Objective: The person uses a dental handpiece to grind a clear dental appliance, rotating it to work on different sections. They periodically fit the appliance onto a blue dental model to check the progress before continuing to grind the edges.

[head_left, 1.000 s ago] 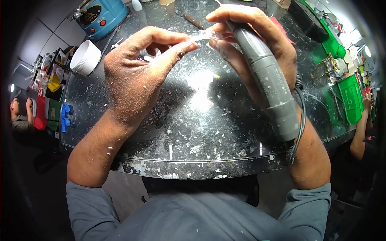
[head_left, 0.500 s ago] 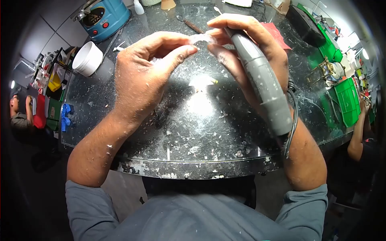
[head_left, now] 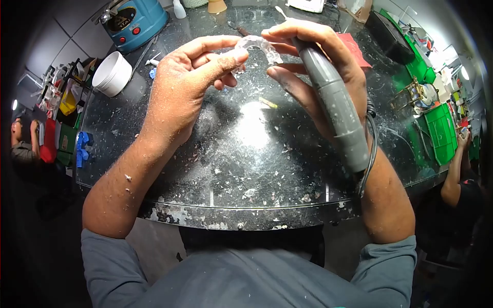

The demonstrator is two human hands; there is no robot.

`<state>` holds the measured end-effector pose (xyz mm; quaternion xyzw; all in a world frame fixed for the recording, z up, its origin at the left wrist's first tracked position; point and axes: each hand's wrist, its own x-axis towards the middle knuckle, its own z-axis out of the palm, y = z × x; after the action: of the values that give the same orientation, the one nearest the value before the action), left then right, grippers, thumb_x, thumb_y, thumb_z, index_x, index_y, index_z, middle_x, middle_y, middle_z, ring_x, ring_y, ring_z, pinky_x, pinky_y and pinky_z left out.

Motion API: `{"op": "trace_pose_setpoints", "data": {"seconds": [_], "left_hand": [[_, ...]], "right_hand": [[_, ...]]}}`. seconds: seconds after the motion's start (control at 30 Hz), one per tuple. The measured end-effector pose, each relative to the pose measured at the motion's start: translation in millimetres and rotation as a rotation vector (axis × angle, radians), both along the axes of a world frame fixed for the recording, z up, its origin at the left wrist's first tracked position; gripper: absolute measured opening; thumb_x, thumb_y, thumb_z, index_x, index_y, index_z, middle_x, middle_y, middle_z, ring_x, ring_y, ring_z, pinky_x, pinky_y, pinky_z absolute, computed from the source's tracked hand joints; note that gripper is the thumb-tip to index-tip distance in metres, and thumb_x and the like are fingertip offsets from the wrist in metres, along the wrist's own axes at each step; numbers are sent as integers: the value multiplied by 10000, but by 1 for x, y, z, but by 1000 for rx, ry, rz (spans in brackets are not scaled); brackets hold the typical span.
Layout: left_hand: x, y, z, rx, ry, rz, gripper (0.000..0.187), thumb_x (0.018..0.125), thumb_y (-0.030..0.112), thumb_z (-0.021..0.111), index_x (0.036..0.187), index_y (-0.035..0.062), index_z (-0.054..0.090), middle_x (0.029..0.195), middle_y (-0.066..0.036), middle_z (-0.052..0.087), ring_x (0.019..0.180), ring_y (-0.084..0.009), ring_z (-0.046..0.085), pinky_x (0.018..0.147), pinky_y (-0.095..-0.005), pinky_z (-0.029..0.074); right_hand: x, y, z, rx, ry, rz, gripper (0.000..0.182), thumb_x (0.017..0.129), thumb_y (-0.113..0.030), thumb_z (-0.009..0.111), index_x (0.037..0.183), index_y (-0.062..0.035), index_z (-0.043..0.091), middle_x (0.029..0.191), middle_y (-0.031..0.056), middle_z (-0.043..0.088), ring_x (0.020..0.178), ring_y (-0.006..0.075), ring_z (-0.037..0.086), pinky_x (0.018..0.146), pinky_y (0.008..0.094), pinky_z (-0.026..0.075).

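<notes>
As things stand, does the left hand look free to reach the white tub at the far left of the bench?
Probably not without letting go: the left hand is pinching the clear aligner. The bench between it and the white tub shows nothing in the way.

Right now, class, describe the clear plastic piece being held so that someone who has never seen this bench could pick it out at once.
Start at the dark, dust-flecked worktop and look above its far half, where two hands meet. The left hand pinches one end of the clear curved piece, while the right hand grips a grey handpiece beside it. It is the only see-through, arch-shaped thing there.
</notes>
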<state>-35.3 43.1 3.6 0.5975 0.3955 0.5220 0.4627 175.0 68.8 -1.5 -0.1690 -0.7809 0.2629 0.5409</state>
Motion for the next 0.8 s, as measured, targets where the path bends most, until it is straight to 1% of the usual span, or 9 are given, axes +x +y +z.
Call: {"op": "trace_pose_setpoints", "data": {"seconds": [0.17,0.2,0.3,0.37,0.43,0.6,0.7,0.73,0.8], "left_hand": [[3,1,0,-55,-81,-81,374,959,259,587,1228,0,604,941,-50,654,844,-81,599,740,-216,471],[3,2,0,-27,-123,-127,343,949,251,604,1194,12,626,961,-58,668,859,-86,608,744,-216,468],[4,1,-1,27,-201,-219,281,929,235,638,1126,37,669,1002,-72,695,890,-95,628,751,-216,461],[8,-3,-1,39,-59,-134,337,952,184,584,1209,-34,599,1050,-107,674,878,-119,595,745,-238,458],[3,0,-3,-3,-105,-178,331,946,183,598,1200,-29,587,1060,-140,672,929,-148,622,786,-256,487],[-4,0,-4,-174,-289,-279,328,959,292,588,1164,36,589,1072,-171,660,998,-211,647,858,-299,523],[-6,2,-3,-189,-285,-256,348,963,325,580,1179,52,584,1085,-161,651,994,-205,647,846,-282,523],[-6,2,-4,-190,-290,-247,348,964,327,579,1181,54,583,1084,-160,651,990,-204,648,843,-277,525],[-6,2,-4,-194,-295,-238,349,965,328,577,1183,56,582,1083,-159,650,986,-203,649,840,-273,528]], "right_hand": [[2,0,6,53,-5,-81,335,837,46,673,1153,-27,590,1014,92,676,977,192,676,808,286,570],[0,-7,7,-203,124,-56,280,863,17,658,1133,-23,596,932,94,688,875,173,691,761,277,567],[0,-13,16,-493,244,-2,255,902,-61,637,1148,-35,573,940,117,686,801,152,679,738,282,579],[1,-14,15,-543,254,20,271,909,-105,641,1161,-44,563,953,118,684,801,150,680,734,288,583],[0,-16,16,-634,259,69,272,902,-116,654,1150,-49,565,961,111,683,787,147,680,740,296,582],[-3,-14,12,-495,239,-186,337,957,-275,556,1178,-31,626,926,35,647,890,95,635,797,299,570],[2,-11,15,-354,132,-182,311,954,-222,536,1164,-15,635,995,45,643,874,102,626,834,308,564],[0,-13,16,-234,121,-207,302,949,-183,526,1159,20,604,1003,82,643,913,149,655,856,332,565],[-1,-24,23,-343,229,-33,291,946,-176,532,1141,33,586,995,105,644,937,185,665,864,344,564]]}}
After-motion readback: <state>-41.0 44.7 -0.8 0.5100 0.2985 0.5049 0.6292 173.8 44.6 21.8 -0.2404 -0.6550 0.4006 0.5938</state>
